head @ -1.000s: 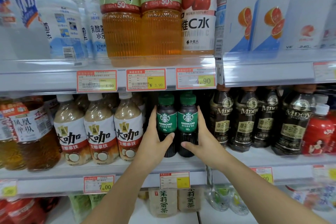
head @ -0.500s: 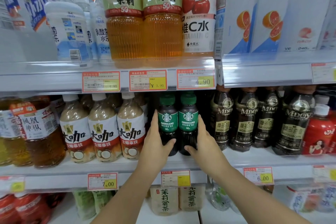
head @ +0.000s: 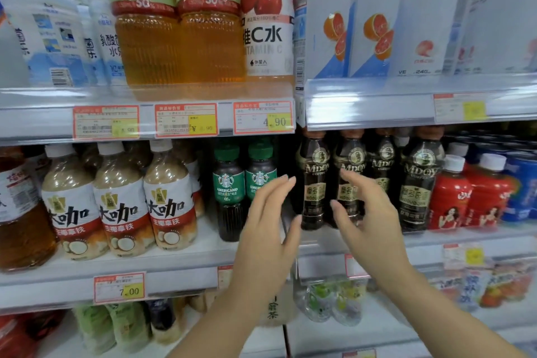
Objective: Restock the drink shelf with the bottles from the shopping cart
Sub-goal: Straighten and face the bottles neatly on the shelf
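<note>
Two dark coffee bottles with green caps and green Americano labels (head: 228, 192) stand side by side on the middle shelf (head: 174, 270). My left hand (head: 268, 227) hovers in front of the right one, fingers straight, holding nothing. My right hand (head: 366, 218) is raised with loosely spread fingers before the dark Mdoy coffee bottles (head: 315, 183), also empty. Both hands are apart from the bottles. The shopping cart is out of view.
Latte bottles with white and red labels (head: 120, 203) fill the shelf to the left, red bottles (head: 449, 197) to the right. Tea bottles (head: 145, 32) and white cartons (head: 377, 14) stand on the shelf above. More drinks sit on the lower shelf.
Both hands have let go of the two green-capped bottles and drawn back and to the right. The bottles stay on the shelf. The view has shifted right and closer.
</note>
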Demonstrator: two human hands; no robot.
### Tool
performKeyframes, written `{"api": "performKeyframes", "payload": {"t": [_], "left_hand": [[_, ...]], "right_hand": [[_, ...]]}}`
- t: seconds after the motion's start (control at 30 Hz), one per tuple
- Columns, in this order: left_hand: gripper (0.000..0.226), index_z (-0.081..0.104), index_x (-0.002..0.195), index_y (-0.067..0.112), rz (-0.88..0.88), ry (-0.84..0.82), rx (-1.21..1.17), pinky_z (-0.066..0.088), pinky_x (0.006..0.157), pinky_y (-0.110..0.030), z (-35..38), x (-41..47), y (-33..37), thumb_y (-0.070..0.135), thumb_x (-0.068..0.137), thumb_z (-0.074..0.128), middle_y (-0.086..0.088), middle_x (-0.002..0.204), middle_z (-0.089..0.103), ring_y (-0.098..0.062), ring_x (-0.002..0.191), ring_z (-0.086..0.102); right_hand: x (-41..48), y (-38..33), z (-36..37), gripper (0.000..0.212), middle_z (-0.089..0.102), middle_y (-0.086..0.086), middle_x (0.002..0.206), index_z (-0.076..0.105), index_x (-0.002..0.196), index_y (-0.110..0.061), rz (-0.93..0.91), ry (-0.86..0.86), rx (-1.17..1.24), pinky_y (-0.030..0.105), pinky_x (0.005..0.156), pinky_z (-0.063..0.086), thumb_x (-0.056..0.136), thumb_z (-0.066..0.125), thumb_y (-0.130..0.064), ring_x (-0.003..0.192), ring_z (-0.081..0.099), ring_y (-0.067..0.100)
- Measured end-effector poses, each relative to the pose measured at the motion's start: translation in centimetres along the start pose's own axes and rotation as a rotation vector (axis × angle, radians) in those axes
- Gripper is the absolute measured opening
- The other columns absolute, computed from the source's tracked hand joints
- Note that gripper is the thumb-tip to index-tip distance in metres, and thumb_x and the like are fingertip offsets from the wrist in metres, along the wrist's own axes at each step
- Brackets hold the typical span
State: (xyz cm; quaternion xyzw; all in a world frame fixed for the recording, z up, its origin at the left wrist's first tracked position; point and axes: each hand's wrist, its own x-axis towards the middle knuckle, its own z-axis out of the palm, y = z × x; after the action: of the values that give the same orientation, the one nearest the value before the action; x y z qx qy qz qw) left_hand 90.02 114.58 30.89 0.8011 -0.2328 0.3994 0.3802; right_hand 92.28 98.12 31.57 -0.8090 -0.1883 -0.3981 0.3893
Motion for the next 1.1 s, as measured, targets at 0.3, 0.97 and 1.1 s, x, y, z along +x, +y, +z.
{"api": "performKeyframes", "payload": {"t": [0.3, 0.97, 1.1], "left_hand": [[0.081, -0.004, 0.15, 0.023, -0.539, -0.135, -0.2, 0.02, 0.102, -0.019, 7.3, 4.3, 0.2, 0.016, 0.094, 0.053, -0.002, 0.156, 0.016, -0.016, 0.141, 0.022], [0.076, 0.006, 0.14, 0.044, -0.155, -0.076, -0.05, 0.007, 0.086, 0.013, 7.6, 2.1, 1.0, 0.012, 0.091, 0.055, 0.011, 0.155, -0.003, 0.009, 0.13, 0.005], [0.065, 0.024, 0.145, 0.032, -0.099, -0.1, 0.092, 0.005, 0.103, -0.006, 8.1, 1.9, 1.5, 0.016, 0.09, 0.057, 0.009, 0.155, -0.008, 0.007, 0.135, -0.003]], "right_hand": [[0.0, 3.8, -0.3, 0.075, 0.028, -0.005, 0.151, 0.018, 0.147, -0.027, 0.318, -0.154, 0.056, 0.044, 0.108, 0.037, 0.087, 0.063, -0.02, 0.138, 0.031, 0.016], [4.6, 5.5, -7.1, 0.079, 0.042, 0.012, 0.142, 0.029, 0.143, -0.01, 0.308, 0.328, -0.316, 0.045, 0.107, 0.029, 0.079, 0.067, -0.037, 0.132, 0.035, 0.028], [5.3, 7.1, -7.1, 0.084, 0.046, 0.008, 0.139, 0.024, 0.145, -0.015, 0.37, 0.179, -0.415, 0.045, 0.104, 0.028, 0.078, 0.068, -0.042, 0.129, 0.038, 0.027]]}}
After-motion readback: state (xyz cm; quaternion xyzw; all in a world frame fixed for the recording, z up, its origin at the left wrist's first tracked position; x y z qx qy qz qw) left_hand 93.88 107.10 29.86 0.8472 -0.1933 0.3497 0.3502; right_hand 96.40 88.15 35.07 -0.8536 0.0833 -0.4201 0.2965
